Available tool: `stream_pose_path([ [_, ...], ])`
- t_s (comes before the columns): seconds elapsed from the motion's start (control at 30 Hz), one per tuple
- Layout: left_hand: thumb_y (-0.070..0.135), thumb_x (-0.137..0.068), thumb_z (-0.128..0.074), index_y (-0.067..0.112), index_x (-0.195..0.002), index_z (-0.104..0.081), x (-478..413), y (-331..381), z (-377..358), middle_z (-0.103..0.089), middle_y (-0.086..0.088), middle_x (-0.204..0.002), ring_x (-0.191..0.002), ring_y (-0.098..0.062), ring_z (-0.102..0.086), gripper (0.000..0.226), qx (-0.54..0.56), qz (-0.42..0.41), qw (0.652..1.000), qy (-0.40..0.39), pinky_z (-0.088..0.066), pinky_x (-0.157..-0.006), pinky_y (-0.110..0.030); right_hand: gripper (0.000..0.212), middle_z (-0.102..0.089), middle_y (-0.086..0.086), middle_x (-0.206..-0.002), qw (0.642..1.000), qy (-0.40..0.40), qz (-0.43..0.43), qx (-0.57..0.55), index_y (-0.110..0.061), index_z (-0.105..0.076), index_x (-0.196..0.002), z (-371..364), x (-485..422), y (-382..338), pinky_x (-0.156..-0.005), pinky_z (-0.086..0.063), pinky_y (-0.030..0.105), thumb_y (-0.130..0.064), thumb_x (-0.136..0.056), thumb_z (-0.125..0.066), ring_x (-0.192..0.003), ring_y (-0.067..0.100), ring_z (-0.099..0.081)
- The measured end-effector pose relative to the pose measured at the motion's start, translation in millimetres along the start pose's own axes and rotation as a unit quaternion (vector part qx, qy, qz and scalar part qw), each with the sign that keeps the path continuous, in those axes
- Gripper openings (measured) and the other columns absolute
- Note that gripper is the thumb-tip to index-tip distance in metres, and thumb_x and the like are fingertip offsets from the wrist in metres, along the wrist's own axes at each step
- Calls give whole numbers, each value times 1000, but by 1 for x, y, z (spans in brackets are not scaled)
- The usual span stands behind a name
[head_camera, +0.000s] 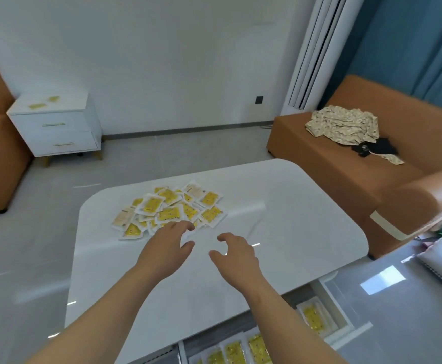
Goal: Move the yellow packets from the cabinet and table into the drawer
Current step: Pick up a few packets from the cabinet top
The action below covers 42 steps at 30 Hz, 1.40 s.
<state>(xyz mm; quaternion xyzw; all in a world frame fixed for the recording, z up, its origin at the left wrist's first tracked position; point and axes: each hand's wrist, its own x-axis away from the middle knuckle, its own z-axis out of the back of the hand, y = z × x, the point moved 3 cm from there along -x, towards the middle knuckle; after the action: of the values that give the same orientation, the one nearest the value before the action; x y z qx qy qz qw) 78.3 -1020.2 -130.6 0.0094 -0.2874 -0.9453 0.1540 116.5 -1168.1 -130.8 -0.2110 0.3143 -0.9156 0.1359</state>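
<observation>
Grip released on both, left hand point(166, 245) and right hand point(234, 252) hover empty just beside the yellow packets point(170, 210) heaped near the desk's point(293, 227) far-left corner; likely the reach step, next needs a scoop into the drawer point(344, 317) under the near edge.

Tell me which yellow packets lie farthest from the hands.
The two packets on top of the white cabinet; the rest lie piled on the table or in the open drawer.

Both hands, left point(166, 244) and right point(234, 252), hover empty-fingered near the packet pile point(170, 210) on the table point(280, 227).
</observation>
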Motion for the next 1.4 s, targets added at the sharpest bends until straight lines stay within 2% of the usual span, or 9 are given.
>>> stream_pose_path([
  [0.2,25,-93,-51,24,-129,-48,-24,-104,69,-50,2,-131,-120,-17,-47,36,-2,-25,1000,9,-42,-94,-31,45,-38,0,-143,999,37,-3,9,-26,-43,-136,-64,-35,-105,-106,-32,38,-32,-92,-50,-130,24,-35],
  [0.43,26,-93,-50,25,-128,-47,-61,-221,160,-49,3,-130,-120,-18,-46,35,-47,-81,994,-48,-42,-95,-31,45,-39,-1,-142,996,58,-63,-21,-27,-44,-134,-159,-66,-230,-104,-33,38,-33,-90,-50,-129,24,-37],
  [0.7,27,-94,-49,25,-129,-46,-139,-307,218,-47,2,-133,-122,-17,-45,36,-44,-102,991,-72,-40,-97,-30,45,-41,1,-140,993,79,-80,-33,-25,-44,-134,-206,-146,-318,-105,-36,41,-33,-90,-50,-128,24,-38],
  [0.97,26,-93,-51,23,-128,-47,-306,-379,286,-47,0,-134,-123,-18,-45,36,-66,-105,990,-64,-38,-99,-28,46,-44,3,-140,993,94,-57,-35,-24,-44,-134,-208,-320,-416,-104,-34,37,-34,-90,-51,-129,25,-39],
  [1.2,27,-93,-51,22,-130,-46,-448,-425,355,-48,-1,-133,-121,-20,-47,37,-61,-95,992,-52,-38,-102,-33,47,-42,6,-140,997,68,-33,-20,-20,-43,-136,-203,-463,-507,-108,-33,38,-31,-91,-51,-128,26,-40],
  [1.4,29,-94,-49,26,-130,-45,-564,-517,398,-47,2,-135,-120,-16,-47,36,-55,-67,995,-50,-40,-98,-30,46,-40,4,-142,999,40,-22,10,-22,-41,-136,-245,-593,-582,-106,-33,37,-33,-92,-49,-130,25,-37],
])
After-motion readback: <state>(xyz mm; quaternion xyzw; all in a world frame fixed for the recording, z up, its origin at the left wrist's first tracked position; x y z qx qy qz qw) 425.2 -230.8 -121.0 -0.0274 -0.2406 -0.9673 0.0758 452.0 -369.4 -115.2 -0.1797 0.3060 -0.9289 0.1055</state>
